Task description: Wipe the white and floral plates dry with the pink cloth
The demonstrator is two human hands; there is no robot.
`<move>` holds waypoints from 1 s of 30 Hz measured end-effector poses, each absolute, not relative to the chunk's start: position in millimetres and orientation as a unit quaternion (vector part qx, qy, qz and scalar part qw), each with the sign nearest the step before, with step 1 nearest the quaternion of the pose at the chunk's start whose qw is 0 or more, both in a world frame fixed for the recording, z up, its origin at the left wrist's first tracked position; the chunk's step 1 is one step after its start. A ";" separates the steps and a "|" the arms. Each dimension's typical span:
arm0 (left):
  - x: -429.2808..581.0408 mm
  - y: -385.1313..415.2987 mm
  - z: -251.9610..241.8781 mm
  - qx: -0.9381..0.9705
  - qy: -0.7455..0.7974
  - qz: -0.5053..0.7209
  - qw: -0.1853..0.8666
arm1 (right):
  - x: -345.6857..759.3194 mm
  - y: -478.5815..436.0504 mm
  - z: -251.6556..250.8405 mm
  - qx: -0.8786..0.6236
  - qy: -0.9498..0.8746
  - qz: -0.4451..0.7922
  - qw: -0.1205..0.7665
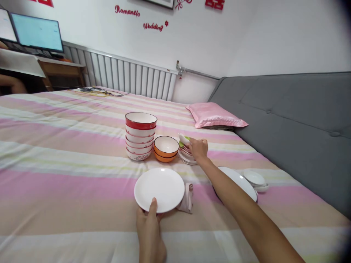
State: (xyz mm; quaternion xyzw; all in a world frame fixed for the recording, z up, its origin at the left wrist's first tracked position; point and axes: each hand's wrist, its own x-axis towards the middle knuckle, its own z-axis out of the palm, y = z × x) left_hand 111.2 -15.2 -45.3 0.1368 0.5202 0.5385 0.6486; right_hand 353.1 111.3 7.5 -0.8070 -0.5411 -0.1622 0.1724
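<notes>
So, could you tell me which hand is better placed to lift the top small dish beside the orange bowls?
Right, I think: the right hand rests on the stack of small dishes, touching the top one. The left hand is busy, gripping the near rim of the white plate.

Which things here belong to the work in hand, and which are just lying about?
In hand: left hand, its grip on the near rim of the white plate; right hand, on the stack of small dishes.
Lying about: stack of red bowls, orange bowls, second plate, pink cloth, pink pillow, cables, monitor.
</notes>
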 end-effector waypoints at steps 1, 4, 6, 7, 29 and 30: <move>111.2 -14.9 -45.3 0.133 0.522 0.537 0.650 | 350.7 115.4 8.7 -0.811 -0.535 -0.166 0.167; 110.9 -14.9 -45.7 0.131 0.524 0.533 0.651 | 344.9 127.6 8.8 -0.822 -0.520 -0.175 0.151; 110.8 -15.6 -45.7 0.137 0.520 0.535 0.652 | 343.5 134.2 6.6 -0.831 -0.508 -0.176 0.144; 110.7 -16.0 -45.6 0.139 0.518 0.535 0.653 | 343.4 137.1 5.2 -0.836 -0.500 -0.174 0.141; 106.7 -18.4 -41.3 0.137 0.493 0.532 0.675 | 334.5 144.6 -1.1 -0.870 -0.450 -0.131 0.153; 106.5 -18.7 -41.1 0.138 0.493 0.533 0.674 | 333.1 143.4 0.6 -0.867 -0.452 -0.135 0.159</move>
